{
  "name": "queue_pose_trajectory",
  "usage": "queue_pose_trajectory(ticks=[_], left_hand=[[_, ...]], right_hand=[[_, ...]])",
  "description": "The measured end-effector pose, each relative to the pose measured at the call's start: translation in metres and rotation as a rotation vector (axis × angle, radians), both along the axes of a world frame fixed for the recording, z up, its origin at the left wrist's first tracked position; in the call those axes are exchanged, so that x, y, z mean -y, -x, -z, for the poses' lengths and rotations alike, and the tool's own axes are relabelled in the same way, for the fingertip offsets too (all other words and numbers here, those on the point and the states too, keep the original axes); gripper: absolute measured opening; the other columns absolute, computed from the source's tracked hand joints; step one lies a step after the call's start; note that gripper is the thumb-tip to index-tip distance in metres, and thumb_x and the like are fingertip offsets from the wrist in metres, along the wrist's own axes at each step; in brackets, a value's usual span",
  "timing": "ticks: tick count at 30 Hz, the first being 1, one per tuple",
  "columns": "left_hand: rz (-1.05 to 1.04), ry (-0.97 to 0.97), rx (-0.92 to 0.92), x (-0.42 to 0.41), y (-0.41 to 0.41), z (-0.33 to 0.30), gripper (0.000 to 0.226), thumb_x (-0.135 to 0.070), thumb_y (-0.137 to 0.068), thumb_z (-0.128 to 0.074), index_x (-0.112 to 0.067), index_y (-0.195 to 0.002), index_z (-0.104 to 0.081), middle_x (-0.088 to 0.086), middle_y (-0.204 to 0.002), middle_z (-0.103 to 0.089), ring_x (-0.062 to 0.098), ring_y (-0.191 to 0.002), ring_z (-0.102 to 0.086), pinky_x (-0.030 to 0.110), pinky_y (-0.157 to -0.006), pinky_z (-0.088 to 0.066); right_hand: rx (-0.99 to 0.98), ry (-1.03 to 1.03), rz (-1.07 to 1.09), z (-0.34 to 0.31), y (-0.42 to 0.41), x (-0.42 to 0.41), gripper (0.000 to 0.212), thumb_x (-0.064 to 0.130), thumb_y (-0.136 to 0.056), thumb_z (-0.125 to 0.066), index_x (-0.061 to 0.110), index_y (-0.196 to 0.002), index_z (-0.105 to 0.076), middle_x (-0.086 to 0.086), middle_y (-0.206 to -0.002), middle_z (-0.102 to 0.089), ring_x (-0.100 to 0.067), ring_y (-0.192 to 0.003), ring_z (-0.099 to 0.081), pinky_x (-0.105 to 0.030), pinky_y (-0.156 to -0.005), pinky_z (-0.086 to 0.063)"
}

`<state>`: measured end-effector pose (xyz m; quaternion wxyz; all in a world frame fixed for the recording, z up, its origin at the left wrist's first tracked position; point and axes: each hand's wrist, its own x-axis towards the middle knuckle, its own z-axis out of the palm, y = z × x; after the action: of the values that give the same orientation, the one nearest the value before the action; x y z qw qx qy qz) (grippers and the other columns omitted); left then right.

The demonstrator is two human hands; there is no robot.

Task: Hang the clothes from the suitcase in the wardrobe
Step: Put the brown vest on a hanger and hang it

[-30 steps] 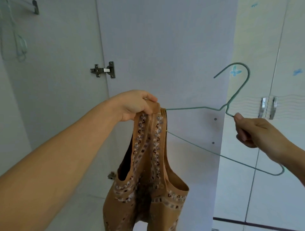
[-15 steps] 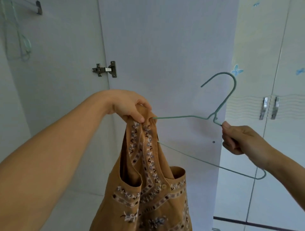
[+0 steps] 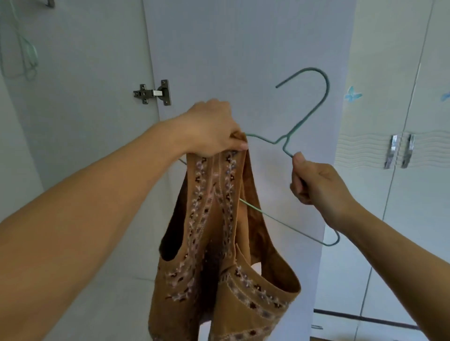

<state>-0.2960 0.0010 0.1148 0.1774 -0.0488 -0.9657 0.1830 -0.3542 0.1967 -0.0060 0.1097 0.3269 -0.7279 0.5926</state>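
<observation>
Nearest to me, my two bare forearms reach up and forward from the bottom corners of the view. My left hand (image 3: 214, 131) has its fingers curled tight around the gathered shoulder straps of a tan embroidered sleeveless top (image 3: 219, 243), pinching them together with one end of a green wire hanger (image 3: 303, 155). My right hand (image 3: 316, 180) has fingers and thumb closed around the hanger's other sloping arm, just below the twisted neck. The hook points up and to the left.

The top hangs in mid-air between my arms, bunched on one side of the hanger. The hanger's lower wire passes behind the cloth and comes out to the right, bare to its far corner. I judge the garment only partly threaded: one shoulder seems on, the other side of the hanger carries nothing. Spreading the top across the hanger and hooking it in the wardrobe are both left to do. No suitcase shows here, so I cannot tell how many clothes remain.

Behind the garment stands the open wardrobe door (image 3: 243, 48), pale grey, with a metal hinge (image 3: 153, 93) at its left edge. Left of it is the wardrobe's inside, where faint green wire hangers (image 3: 26, 56) dangle at the upper left. A rail bracket (image 3: 50, 3) shows at the top edge. To the right are closed doors with chrome handles (image 3: 399, 151) and butterfly stickers (image 3: 351, 93). The open door stands close behind the hanger's hook.
</observation>
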Motion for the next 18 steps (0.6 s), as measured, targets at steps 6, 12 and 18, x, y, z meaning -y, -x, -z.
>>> queue_pose_trajectory(ticks=[6,12,18], left_hand=[[0.259,-0.533,-0.195,0.028,0.015,0.019,0.018,-0.025,-0.099,-0.05,-0.025,-0.111,-0.064,-0.013,-0.098,-0.063,0.01,-0.094,-0.057,0.014,-0.076,-0.039],[0.192,-0.78,-0.335,0.062,0.01,0.028,0.022,-0.032,-0.102,-0.043,-0.028,-0.105,-0.065,-0.018,-0.093,-0.059,0.008,-0.091,-0.053,0.012,-0.069,-0.035],[0.267,-0.67,-0.137,0.095,0.002,0.045,0.027,-0.023,-0.1,-0.046,-0.039,-0.084,-0.062,-0.014,-0.094,-0.06,0.001,-0.09,-0.055,0.019,-0.081,-0.037]], right_hand=[[-0.487,-0.17,0.715,0.006,0.004,0.014,0.061,0.055,-0.078,-0.068,0.018,-0.125,-0.054,-0.008,-0.119,-0.052,-0.022,-0.111,-0.048,-0.035,-0.09,-0.036],[0.067,-0.901,0.429,0.056,0.009,0.011,0.041,0.029,-0.079,-0.071,0.015,-0.114,-0.054,-0.005,-0.108,-0.053,-0.023,-0.101,-0.057,-0.026,-0.077,-0.048],[0.477,-0.668,0.332,0.026,0.043,-0.026,0.014,0.009,-0.089,-0.06,0.008,-0.075,-0.057,-0.007,-0.07,-0.067,-0.019,-0.061,-0.063,-0.021,-0.055,-0.049]])
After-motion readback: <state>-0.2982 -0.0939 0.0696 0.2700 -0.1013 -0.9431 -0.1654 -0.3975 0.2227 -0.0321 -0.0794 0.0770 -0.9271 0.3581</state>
